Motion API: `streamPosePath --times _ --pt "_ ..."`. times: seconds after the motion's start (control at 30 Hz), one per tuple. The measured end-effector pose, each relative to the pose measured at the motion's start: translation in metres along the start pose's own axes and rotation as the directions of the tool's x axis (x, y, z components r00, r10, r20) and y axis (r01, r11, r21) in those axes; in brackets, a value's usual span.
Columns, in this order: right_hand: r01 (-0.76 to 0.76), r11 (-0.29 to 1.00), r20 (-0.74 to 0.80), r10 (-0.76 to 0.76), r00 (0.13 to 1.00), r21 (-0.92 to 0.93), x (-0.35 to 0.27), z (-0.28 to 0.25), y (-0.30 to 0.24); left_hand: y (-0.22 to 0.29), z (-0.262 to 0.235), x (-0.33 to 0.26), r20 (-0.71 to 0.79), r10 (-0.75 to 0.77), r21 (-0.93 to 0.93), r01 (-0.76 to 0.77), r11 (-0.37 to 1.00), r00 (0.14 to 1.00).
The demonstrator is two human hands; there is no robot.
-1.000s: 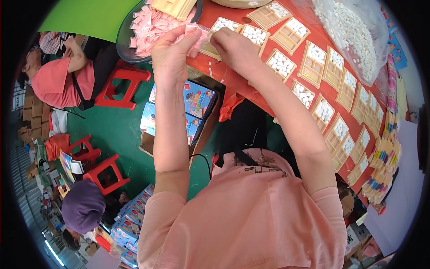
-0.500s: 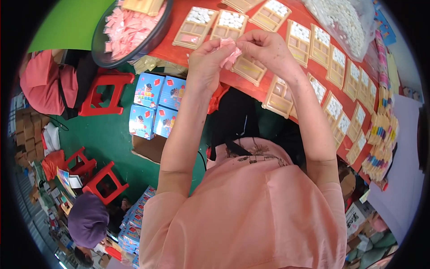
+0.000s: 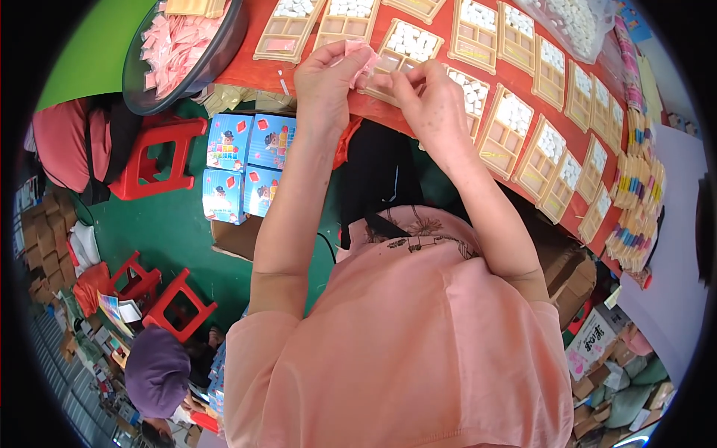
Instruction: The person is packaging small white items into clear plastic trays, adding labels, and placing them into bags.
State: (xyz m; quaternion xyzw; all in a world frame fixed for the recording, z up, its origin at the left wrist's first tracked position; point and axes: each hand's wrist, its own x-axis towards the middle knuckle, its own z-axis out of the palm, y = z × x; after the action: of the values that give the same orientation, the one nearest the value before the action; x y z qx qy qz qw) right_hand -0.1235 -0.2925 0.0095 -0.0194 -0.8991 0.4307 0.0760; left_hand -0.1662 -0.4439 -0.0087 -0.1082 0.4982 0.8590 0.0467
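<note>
My left hand (image 3: 323, 88) is closed around several small pink packets (image 3: 361, 61) above the near edge of the red-covered table. To its right is my right hand (image 3: 437, 108), its fingers bent and pinched close to those packets; whatever lies between the fingertips is too small to make out. Beneath both hands sits a wooden compartment tray (image 3: 393, 64), partly covered by them, with white pieces (image 3: 410, 41) in its far section. Farther left, another wooden tray (image 3: 293, 28) carries a pink packet (image 3: 281, 45) in its near compartment.
A dark basin (image 3: 237, 33) of pink packets stands at the table's left. More trays with white pieces (image 3: 515, 113) fill the right side, near a bag of white pieces (image 3: 573, 26). Blue boxes (image 3: 228, 142) and red stools (image 3: 160, 157) are left below. A person in a purple top (image 3: 157, 369) is lower left.
My right hand has drawn back from the pink packets, toward me. My left hand still grips them. The view has shifted, showing the table and basin farther up and left.
</note>
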Motion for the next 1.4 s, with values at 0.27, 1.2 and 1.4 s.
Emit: streamPosePath --times 0.27,1.2,1.4 --pt "0.011 0.962 0.108 -0.042 0.993 0.273 0.004 -0.052 -0.001 0.011 0.035 -0.031 0.281 -0.13 0.364 0.02 0.931 0.951" --pt "-0.218 0.974 -0.1 0.224 0.969 0.066 -0.092 -0.071 0.044 -0.025 0.045 -0.083 0.232 -0.271 0.455 0.143 0.879 0.934" --pt "-0.062 0.997 0.015 0.062 0.998 0.042 -0.108 -0.057 0.059 -0.046 0.045 -0.09 0.235 -0.193 0.432 0.076 0.899 0.953"
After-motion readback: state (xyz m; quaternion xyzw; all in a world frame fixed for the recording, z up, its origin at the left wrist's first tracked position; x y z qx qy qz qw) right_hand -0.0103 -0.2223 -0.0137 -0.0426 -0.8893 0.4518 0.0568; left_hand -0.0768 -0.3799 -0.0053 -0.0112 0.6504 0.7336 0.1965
